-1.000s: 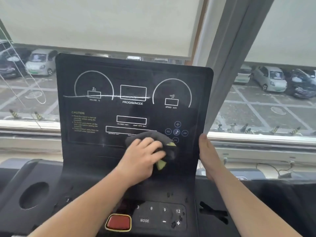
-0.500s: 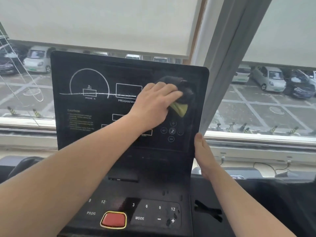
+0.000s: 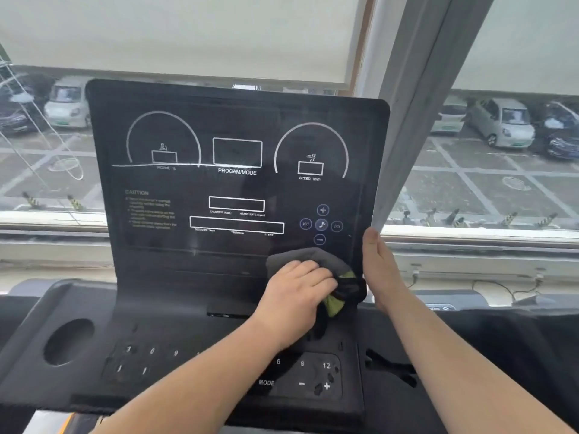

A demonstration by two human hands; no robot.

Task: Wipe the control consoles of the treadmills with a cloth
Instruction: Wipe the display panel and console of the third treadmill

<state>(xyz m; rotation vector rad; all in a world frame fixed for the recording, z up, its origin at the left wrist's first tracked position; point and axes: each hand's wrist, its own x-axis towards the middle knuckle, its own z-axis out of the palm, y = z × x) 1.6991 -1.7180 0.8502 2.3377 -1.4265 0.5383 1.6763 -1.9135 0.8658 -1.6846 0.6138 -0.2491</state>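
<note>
Window (image 3: 470, 198): It fills the back. Through the glass you can see a car park.
Blinds (image 3: 188, 32): Two pale blinds hang over the top part of the window.
Console (image 3: 235, 120): It is a big black screen that stands up in front of the window. It has white curves and boxes drawn on it, with the words PROGAM/MODE and SPEED.
Lower deck (image 3: 31, 339): This black part lies flat under the screen and runs out to the left and right.
Cars (image 3: 501, 126): Small pale cars are parked outside, on both sides of the console.
Cup hole (image 3: 69, 341): It is a round hole near the left edge of the lower deck. It is dark inside, so I cannot tell what is in it.
Left hand (image 3: 294, 292): Its fingers curl over the cloth and press it onto the console.
Right hand (image 3: 383, 270): It rests on the right edge of the console. Most fingers are hidden, so I cannot tell if it grips.
Cloth (image 3: 313, 256): It is grey with a bit of green. It sits bunched at the low right corner of the screen, just beside the right hand.
Number buttons (image 3: 313, 374): They sit at the near edge of the lower deck, below the cloth, with MODE, minus and plus.
Round buttons (image 3: 321, 224): These are five small circles on the screen, just above the cloth.
</note>
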